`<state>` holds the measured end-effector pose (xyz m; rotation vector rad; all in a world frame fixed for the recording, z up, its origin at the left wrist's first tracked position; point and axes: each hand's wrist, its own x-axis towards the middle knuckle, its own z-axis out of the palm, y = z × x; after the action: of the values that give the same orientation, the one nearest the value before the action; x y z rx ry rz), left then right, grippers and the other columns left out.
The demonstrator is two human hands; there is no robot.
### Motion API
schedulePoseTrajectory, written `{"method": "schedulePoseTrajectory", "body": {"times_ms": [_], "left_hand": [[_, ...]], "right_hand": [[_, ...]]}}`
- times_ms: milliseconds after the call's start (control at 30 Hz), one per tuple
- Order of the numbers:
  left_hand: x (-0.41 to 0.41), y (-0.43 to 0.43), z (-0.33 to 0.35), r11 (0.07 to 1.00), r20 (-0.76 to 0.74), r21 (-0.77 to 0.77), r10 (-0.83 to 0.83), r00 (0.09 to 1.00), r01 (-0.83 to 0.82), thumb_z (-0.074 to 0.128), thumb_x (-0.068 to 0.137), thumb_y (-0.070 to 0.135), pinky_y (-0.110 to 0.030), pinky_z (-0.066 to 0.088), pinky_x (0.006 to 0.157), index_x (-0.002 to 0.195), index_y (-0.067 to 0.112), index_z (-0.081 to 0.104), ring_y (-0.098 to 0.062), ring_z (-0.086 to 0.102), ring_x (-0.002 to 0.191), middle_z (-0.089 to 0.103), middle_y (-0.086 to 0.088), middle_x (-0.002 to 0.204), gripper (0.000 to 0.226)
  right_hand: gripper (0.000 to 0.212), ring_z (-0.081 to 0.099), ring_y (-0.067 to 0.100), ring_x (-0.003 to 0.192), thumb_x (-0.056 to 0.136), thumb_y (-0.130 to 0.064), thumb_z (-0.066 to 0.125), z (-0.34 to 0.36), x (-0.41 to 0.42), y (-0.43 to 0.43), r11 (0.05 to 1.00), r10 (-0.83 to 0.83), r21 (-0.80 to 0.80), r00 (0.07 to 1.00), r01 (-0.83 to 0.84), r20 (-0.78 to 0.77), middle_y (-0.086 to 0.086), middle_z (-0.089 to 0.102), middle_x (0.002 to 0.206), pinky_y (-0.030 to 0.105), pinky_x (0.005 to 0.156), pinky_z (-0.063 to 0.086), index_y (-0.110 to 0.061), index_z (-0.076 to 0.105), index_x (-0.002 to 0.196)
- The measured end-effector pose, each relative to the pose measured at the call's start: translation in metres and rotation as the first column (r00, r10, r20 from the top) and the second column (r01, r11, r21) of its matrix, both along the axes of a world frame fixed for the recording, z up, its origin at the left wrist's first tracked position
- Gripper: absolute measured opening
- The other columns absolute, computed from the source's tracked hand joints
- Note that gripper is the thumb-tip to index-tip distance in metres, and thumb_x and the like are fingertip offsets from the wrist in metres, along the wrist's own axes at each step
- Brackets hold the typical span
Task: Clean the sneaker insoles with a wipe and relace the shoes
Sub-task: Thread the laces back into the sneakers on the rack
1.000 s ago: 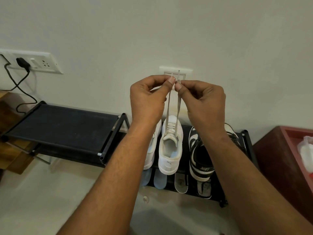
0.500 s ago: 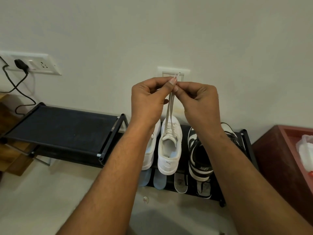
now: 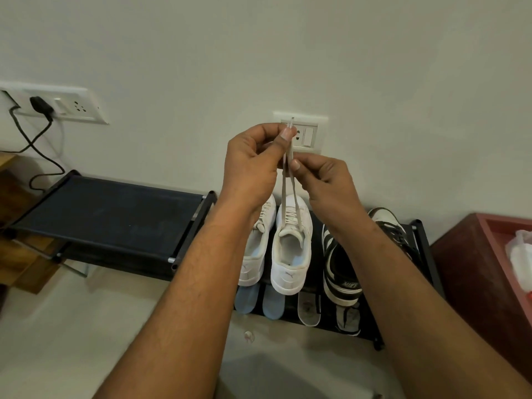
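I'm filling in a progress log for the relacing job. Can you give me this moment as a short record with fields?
left hand: raised, pinches the lace near its tips
right hand: pinches the lace lower down
lace: two strands run down from the hands to the white sneaker
white sneaker: on the black rack, toe toward the wall
neighbours: second white sneaker on its left, black-and-white sneaker on its right
insoles: four, out of the shoes, below the heels

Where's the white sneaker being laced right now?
Head view, centre: the white sneaker stands on the black shoe rack, laces drawn upward, between the other white sneaker on its left and a black-and-white sneaker on its right.
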<state>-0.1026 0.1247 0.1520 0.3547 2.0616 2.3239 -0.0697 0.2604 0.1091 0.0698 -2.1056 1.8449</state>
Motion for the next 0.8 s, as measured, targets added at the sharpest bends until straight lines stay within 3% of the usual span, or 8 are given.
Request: {"method": "schedulePoseTrajectory", "body": {"times_ms": [100, 200, 433, 567, 800], "left_hand": [[0.001, 0.0, 0.002, 1.0, 0.016, 0.001, 0.02, 1.0, -0.02, 0.064, 0.106, 0.014, -0.011, 0.053, 0.06, 0.105, 0.009, 0.074, 0.004, 0.071, 0.078, 0.078, 0.001, 0.106, 0.011], [-0.004, -0.003, 0.0, 0.999, 0.012, 0.001, 0.04, 0.999, -0.04, 0.067, 0.105, 0.018, -0.01, 0.052, 0.067, 0.101, 0.014, 0.075, 0.006, 0.071, 0.089, 0.08, 0.004, 0.107, 0.009], [-0.011, -0.01, -0.006, 0.998, -0.027, -0.031, 0.062, 0.998, -0.063, 0.065, 0.106, 0.021, -0.023, 0.052, 0.09, 0.104, 0.018, 0.074, -0.01, 0.074, 0.11, 0.081, 0.004, 0.111, 0.01], [-0.015, -0.013, -0.02, 0.984, -0.082, -0.138, 0.098, 0.992, -0.109, 0.063, 0.108, 0.024, -0.015, 0.051, 0.077, 0.101, 0.025, 0.072, -0.015, 0.073, 0.101, 0.08, 0.002, 0.107, 0.011], [-0.021, -0.011, -0.045, 0.963, -0.026, -0.267, 0.016, 1.0, -0.022, 0.061, 0.109, 0.029, -0.026, 0.051, 0.081, 0.103, 0.026, 0.069, -0.017, 0.074, 0.102, 0.08, 0.002, 0.103, 0.01]], "right_hand": [[0.02, 0.073, 0.013, 0.11, 0.104, -0.014, 0.063, -0.011, -0.003, 0.004, 1.0, 0.012, 0.019, 0.998, -0.014, 0.059, -0.003, 0.08, 0.107, 0.037, 0.104, 0.055, -0.015, 0.079, 0.114], [0.015, 0.073, 0.015, 0.108, 0.101, -0.019, 0.068, -0.015, -0.005, 0.006, 0.999, 0.007, 0.039, 0.996, -0.011, 0.093, -0.005, 0.081, 0.103, 0.047, 0.106, 0.054, -0.024, 0.081, 0.104], [0.013, 0.075, 0.016, 0.102, 0.091, -0.012, 0.078, -0.011, -0.005, 0.014, 0.995, -0.061, -0.074, 0.995, 0.068, 0.084, 0.0, 0.081, 0.099, 0.029, 0.096, 0.057, -0.016, 0.081, 0.103], [0.013, 0.075, 0.015, 0.095, 0.089, -0.01, 0.081, -0.011, -0.005, 0.019, 0.983, -0.121, -0.13, 0.99, 0.13, 0.076, 0.003, 0.081, 0.094, 0.024, 0.09, 0.057, -0.018, 0.08, 0.098], [0.014, 0.076, 0.015, 0.097, 0.088, -0.009, 0.081, -0.01, -0.006, 0.02, 0.956, -0.199, -0.204, 0.977, 0.211, 0.078, 0.004, 0.081, 0.095, 0.019, 0.086, 0.056, -0.016, 0.079, 0.1]]}}
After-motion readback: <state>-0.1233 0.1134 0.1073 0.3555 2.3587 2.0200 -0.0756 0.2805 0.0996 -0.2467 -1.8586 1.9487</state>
